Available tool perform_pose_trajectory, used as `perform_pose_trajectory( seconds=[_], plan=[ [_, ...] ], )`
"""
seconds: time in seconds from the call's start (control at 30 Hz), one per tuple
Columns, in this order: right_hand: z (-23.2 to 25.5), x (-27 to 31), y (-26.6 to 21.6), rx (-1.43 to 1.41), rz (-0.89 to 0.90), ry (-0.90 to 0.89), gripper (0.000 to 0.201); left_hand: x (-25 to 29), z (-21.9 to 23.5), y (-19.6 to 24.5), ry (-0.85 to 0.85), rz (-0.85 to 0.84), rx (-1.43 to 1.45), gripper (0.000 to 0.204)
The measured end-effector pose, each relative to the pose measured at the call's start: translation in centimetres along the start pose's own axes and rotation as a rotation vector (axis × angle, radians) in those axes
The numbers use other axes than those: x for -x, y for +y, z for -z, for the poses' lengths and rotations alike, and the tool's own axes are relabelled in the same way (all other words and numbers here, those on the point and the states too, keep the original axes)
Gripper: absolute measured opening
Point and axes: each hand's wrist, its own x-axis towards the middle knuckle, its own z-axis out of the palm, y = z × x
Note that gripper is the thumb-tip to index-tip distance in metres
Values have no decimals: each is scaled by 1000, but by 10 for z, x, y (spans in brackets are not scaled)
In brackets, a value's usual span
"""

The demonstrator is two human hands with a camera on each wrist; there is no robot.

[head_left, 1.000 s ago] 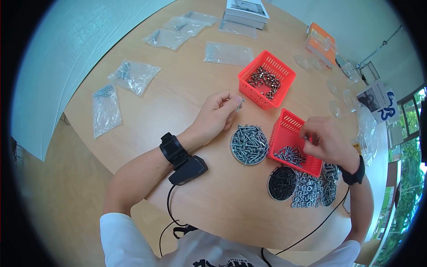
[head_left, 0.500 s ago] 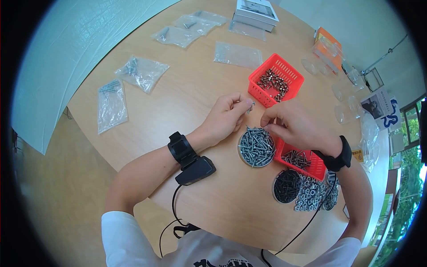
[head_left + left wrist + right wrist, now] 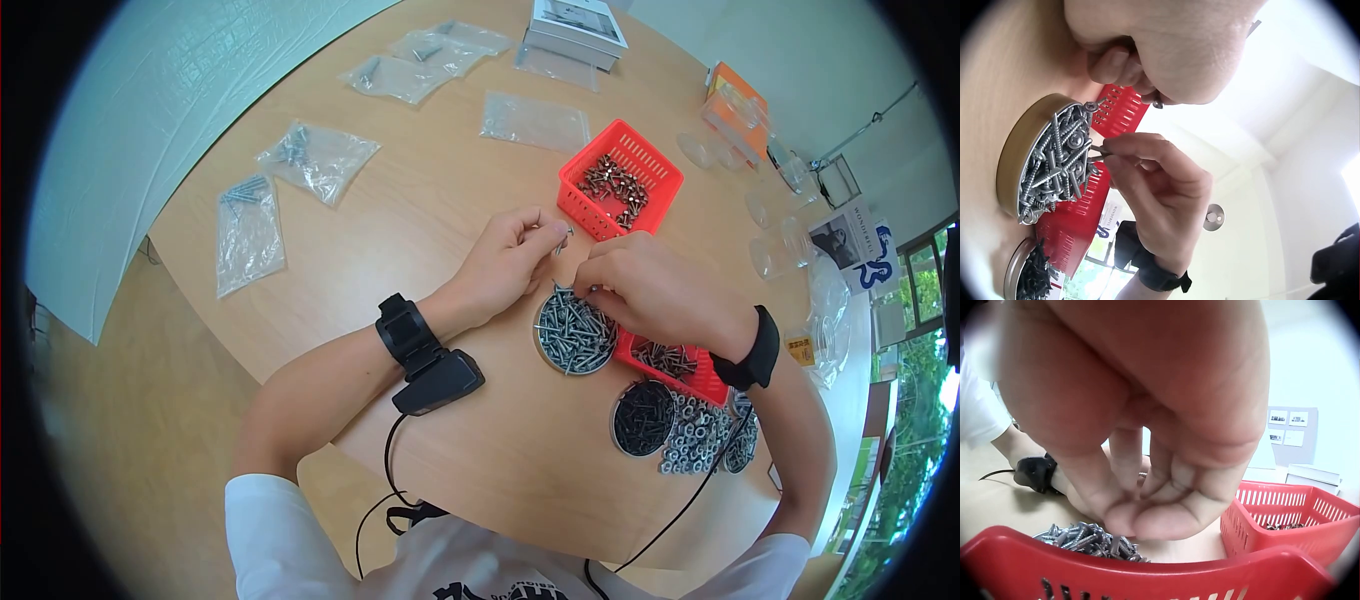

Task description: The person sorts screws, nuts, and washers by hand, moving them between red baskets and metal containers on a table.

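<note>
The left hand (image 3: 508,262) pinches a small screw (image 3: 569,233) between thumb and finger, left of the red basket of brownish screws (image 3: 622,222). Over a round tin of silver screws (image 3: 575,335), the right hand (image 3: 655,290) has its thumb and finger together. In the left wrist view, the right hand (image 3: 1160,187) pinches a silver screw (image 3: 1100,150) at the edge of the pile, while the left hand (image 3: 1166,50) is above. The right wrist view shows the right hand (image 3: 1147,437) over the tin's screws (image 3: 1088,540). A second red basket (image 3: 712,384) is partly under the right wrist.
A tin of black screws (image 3: 643,418) and a pile of nuts (image 3: 693,440) lie near the front edge. Plastic bags (image 3: 250,240) with hardware lie at left and back. Books (image 3: 575,35), an orange box (image 3: 738,100) and clear round lids (image 3: 765,255) are farther off.
The right hand has moved left from the second red basket to the tin of silver screws and lowered to the pile. The left hand still pinches its screw; the whole head view has shifted slightly.
</note>
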Motion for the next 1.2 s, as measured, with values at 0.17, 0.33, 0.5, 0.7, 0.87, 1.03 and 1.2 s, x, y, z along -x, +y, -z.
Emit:
perform_pose_trajectory(
  seconds=[0.17,0.33,0.5,0.7,0.87,1.03,1.2],
  plan=[
    [0,1,5,-24,36,5,11,0,0,0,-1,0,-5,20],
    [0,0,10,-28,65,29,11,0,0,1,-10,-6,-11,20],
    [6,3,3,-111,-57,105,6,0,1,0,-10,10,-9,20],
    [-5,2,13,-102,-6,134,12,0,0,-1,-5,7,2,20],
    [-5,-2,7,-95,-13,118,9,-1,1,1,-6,9,8,19],
    [-6,-1,9,-115,2,135,7,0,1,-1,3,19,-3,20],
    [-8,1,8,-107,36,121,7,0,0,0,5,22,-4,20]
  ],
)
